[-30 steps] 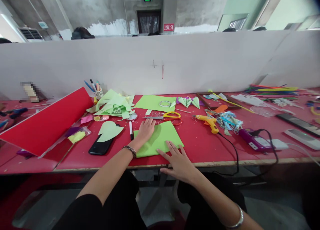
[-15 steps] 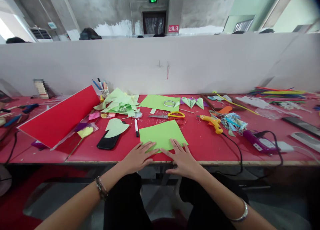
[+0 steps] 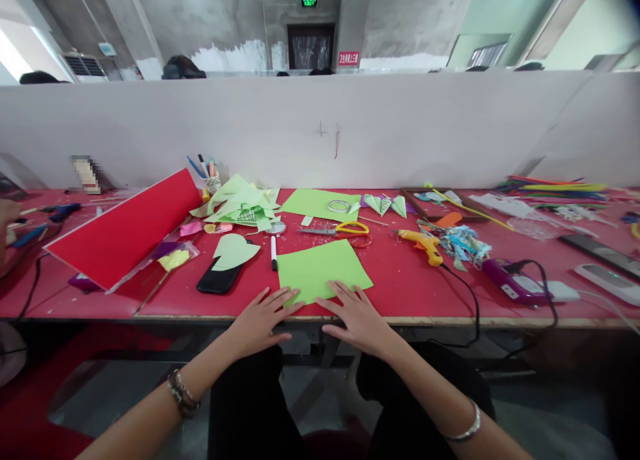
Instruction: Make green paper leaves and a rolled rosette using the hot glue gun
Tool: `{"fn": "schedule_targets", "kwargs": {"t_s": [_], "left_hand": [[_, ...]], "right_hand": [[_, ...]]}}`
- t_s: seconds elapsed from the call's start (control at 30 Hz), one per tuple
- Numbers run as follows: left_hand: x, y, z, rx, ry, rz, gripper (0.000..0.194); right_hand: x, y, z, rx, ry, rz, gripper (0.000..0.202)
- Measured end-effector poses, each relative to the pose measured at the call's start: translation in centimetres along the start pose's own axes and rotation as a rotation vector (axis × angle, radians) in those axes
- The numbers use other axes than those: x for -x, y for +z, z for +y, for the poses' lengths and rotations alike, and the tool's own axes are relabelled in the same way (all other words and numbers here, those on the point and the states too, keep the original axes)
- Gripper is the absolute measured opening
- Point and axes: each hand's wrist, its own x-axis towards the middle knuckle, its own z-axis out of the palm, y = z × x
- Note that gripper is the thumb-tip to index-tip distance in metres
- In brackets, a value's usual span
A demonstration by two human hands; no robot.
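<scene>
Left hand (image 3: pixel 256 323): lay on green paper (image 3: pixel 323 268), grip released
Right hand (image 3: pixel 359 321): rested there too, grip loose

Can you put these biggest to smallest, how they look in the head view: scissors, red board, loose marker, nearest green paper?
1. Red board
2. Nearest green paper
3. Scissors
4. Loose marker
</scene>
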Motion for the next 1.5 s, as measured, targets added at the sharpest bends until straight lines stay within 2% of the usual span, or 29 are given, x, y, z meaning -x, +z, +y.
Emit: {"fn": "schedule_targets", "kwargs": {"t_s": [0.2, 0.4, 0.57, 0.63, 0.73, 0.87, 0.97, 1.07, 1.17, 1.33, 1.5], "left_hand": [[1.9, 0.3, -0.7, -0.015, -0.012, 0.048, 0.053], [1.9, 0.3, -0.3, -0.031, -0.002, 0.155, 0.042], [0.0, 0.2, 0.6, -0.057, 0.053, 0.300, 0.025], [-0.9, -0.1, 0.8, -0.072, 0.104, 0.376, 0.017], [-2.4, -1.7, 1.4, -0.046, 0.106, 0.502, 0.021], [-4.8, -5.4, 2.6, 0.044, -0.013, 0.641, 0.023], [-6.0, -8.2, 3.4, 0.217, -0.034, 0.714, 0.020], [-6.1, -10.0, 3.7, 0.384, -0.046, 0.792, 0.021], [-5.6, -11.0, 3.7, 0.452, -0.031, 0.830, 0.021], [-4.2, -12.0, 2.8, 0.531, -0.046, 0.876, 0.020], [-2.6, -12.1, -0.4, 0.543, -0.079, 0.864, 0.017]], "right_hand": [[2.2, -0.6, 3.3, -0.112, 0.104, 0.085, 0.045], [3.6, -1.2, 6.3, 0.003, 0.249, 0.211, 0.041], [2.9, -2.5, 6.1, 0.199, 0.300, 0.324, 0.035], [2.1, -2.7, 5.1, 0.205, 0.247, 0.377, 0.029], [0.7, -2.8, 2.5, 0.104, 0.032, 0.466, 0.028], [-1.7, -4.0, -1.1, 0.140, -0.207, 0.594, 0.027], [-3.3, -5.8, -2.1, 0.174, -0.217, 0.731, 0.015], [-3.8, -7.7, -1.8, 0.237, -0.235, 0.846, 0.015], [-3.5, -9.1, -0.9, 0.263, -0.226, 0.893, 0.017], [-1.8, -10.2, 0.5, 0.244, -0.250, 0.829, 0.014], [0.5, -9.9, 3.3, 0.265, -0.202, 0.757, 0.013]]}}
